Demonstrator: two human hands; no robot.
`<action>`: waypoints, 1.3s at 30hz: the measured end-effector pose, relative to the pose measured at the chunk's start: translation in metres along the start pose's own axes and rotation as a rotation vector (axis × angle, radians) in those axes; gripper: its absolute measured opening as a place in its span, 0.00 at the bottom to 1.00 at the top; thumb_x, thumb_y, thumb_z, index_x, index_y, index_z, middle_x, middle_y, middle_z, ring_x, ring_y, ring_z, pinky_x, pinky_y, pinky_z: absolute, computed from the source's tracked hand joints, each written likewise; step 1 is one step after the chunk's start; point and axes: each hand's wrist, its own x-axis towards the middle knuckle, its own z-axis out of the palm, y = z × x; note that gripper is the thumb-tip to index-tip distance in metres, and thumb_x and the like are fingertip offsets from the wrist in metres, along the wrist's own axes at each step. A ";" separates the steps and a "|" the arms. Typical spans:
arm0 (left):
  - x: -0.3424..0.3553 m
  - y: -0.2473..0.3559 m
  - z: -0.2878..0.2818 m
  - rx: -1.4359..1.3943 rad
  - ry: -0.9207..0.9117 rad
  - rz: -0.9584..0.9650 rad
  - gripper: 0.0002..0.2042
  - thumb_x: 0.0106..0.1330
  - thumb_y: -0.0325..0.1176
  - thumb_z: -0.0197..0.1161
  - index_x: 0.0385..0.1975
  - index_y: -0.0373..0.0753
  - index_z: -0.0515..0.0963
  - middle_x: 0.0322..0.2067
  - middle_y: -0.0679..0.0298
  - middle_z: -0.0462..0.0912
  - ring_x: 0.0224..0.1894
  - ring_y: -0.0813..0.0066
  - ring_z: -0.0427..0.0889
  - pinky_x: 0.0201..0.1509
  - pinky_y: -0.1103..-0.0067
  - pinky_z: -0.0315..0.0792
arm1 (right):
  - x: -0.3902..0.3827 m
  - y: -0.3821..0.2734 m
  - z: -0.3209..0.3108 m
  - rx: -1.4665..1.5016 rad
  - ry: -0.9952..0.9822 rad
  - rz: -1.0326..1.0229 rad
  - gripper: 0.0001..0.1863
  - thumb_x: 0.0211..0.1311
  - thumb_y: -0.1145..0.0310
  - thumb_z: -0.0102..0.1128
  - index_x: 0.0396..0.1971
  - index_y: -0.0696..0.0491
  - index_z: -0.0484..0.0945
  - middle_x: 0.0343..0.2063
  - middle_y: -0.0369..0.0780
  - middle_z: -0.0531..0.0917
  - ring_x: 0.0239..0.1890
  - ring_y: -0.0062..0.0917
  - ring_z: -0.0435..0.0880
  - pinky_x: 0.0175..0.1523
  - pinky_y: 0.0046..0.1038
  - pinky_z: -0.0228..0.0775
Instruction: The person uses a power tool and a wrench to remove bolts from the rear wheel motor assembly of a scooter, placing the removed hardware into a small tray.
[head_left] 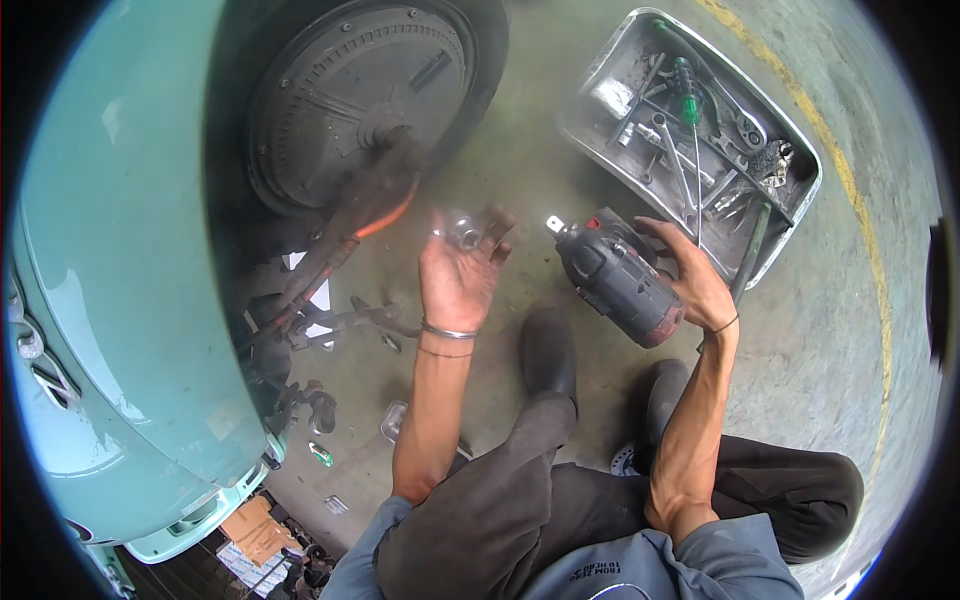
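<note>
My left hand (455, 285) is raised palm up at the middle, its fingers curled around a short silver socket (463, 233). The fingertips are blurred. To the right, my right hand (692, 275) grips a dark impact wrench (615, 280) with red parts. Its bare square drive (555, 226) points up and left toward the socket, with a gap between them. The wrench's handle is mostly hidden behind its body and my fingers.
A metal tray (800, 205) at the upper right holds wrenches, a ratchet (748, 130) and a green-handled screwdriver (686, 90). At left are a teal vehicle body (110, 250), a large dark wheel (360, 110) and an arm with an orange cable (388, 213). My boot (548, 350) stands below.
</note>
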 end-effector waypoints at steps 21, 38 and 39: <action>-0.032 -0.001 0.031 0.044 -0.027 -0.004 0.21 0.73 0.53 0.47 0.39 0.38 0.70 0.46 0.57 0.78 0.49 0.66 0.78 0.54 0.70 0.74 | -0.026 -0.002 0.143 0.154 0.312 -0.466 0.22 0.40 0.64 0.69 0.39 0.57 0.81 0.38 0.44 0.84 0.38 0.39 0.82 0.48 0.34 0.71; -0.035 0.024 0.027 0.383 0.151 0.181 0.21 0.72 0.53 0.48 0.44 0.37 0.65 0.31 0.54 0.79 0.35 0.54 0.84 0.37 0.61 0.80 | -0.016 -0.065 0.150 0.255 0.270 -0.424 0.15 0.38 0.68 0.66 0.30 0.56 0.77 0.27 0.43 0.80 0.26 0.40 0.78 0.33 0.34 0.69; -0.034 0.027 0.028 0.475 0.193 0.155 0.22 0.72 0.54 0.48 0.43 0.37 0.65 0.31 0.54 0.79 0.35 0.53 0.84 0.36 0.61 0.81 | -0.013 -0.066 0.151 0.303 0.254 -0.394 0.16 0.38 0.68 0.66 0.30 0.58 0.77 0.26 0.44 0.80 0.26 0.40 0.78 0.33 0.34 0.70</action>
